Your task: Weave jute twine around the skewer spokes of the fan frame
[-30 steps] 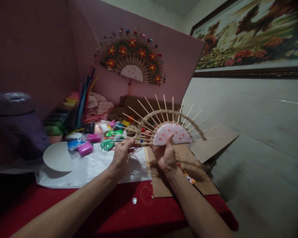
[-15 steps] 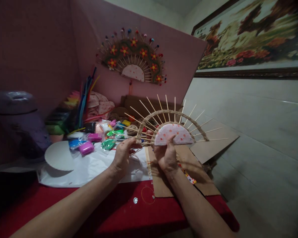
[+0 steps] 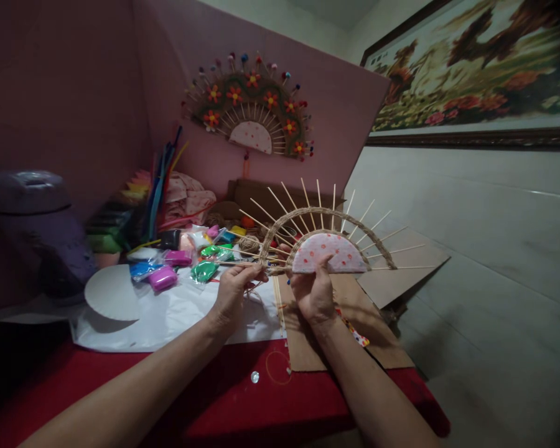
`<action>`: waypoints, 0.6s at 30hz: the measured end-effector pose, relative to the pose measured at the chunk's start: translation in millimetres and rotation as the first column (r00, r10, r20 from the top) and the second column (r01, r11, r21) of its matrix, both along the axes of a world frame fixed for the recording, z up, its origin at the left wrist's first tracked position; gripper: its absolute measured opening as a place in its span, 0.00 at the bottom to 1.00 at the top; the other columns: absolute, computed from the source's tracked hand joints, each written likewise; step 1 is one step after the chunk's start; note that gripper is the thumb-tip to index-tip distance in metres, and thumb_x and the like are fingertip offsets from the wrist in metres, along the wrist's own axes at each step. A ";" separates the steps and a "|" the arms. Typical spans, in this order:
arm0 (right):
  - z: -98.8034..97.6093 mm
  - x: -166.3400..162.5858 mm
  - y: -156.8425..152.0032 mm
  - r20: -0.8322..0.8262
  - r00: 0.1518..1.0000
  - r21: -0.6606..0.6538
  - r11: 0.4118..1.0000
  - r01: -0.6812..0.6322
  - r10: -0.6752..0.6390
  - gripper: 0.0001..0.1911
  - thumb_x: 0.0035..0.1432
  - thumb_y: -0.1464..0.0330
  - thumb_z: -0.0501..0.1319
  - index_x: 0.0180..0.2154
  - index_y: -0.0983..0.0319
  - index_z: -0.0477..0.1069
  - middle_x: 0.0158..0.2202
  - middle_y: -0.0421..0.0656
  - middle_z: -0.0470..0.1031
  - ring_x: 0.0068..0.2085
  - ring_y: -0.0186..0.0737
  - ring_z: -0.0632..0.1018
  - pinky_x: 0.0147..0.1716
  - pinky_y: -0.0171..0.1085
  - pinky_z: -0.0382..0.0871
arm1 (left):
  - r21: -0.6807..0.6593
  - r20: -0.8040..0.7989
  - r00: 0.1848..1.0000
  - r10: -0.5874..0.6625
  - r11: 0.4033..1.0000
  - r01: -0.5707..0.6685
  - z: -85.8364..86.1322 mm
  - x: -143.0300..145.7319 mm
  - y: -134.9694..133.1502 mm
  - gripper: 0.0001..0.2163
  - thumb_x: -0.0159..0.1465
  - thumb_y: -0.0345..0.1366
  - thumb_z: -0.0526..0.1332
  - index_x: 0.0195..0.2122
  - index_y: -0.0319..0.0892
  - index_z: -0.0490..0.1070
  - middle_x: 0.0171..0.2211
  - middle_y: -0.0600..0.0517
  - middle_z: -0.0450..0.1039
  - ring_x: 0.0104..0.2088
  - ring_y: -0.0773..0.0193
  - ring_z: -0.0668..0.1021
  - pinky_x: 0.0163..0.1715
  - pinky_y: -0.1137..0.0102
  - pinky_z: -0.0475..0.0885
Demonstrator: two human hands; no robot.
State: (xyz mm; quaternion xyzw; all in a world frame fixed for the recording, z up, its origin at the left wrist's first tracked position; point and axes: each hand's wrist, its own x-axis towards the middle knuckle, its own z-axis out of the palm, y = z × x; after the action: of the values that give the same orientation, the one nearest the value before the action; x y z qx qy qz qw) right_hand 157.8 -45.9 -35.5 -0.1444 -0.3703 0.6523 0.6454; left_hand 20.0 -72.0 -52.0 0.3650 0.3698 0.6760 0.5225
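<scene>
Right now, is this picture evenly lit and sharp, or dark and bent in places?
In the head view, the half-made fan, held in the left hand and right hand, is lit and fairly sharp; the purple container sinks into shadow; the corners darken; the painting slants, lens-distorted.

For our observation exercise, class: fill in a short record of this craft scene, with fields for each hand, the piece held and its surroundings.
left hand: pinches the left end of the stick fan, at its twine band
right hand: grips the fan's spotted half-disc base
fan pose: upright, bare skewers radiating past one twine arc
below: cardboard, white paper, red cloth
left side: clay packets, pipe cleaners
wall: decorated fan, framed picture
</scene>
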 end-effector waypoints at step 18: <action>-33.1 -14.4 0.2 0.094 0.985 -0.001 0.989 0.148 -0.147 0.25 0.52 0.45 0.55 0.28 0.61 0.70 0.24 0.38 0.75 0.31 0.33 0.78 0.32 0.31 0.74 | -0.087 0.166 0.860 -0.483 0.861 0.501 6.0 10.3 -14.0 0.17 0.52 0.45 0.68 0.35 0.36 0.73 0.26 0.48 0.73 0.20 0.71 0.71 0.18 0.76 0.58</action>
State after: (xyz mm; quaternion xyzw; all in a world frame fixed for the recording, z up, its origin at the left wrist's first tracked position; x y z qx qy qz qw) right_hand 143.4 -45.7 -68.6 -0.2046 -0.3859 0.5968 0.6731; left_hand 30.3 -85.9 -46.0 0.3656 0.2694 0.5188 0.7243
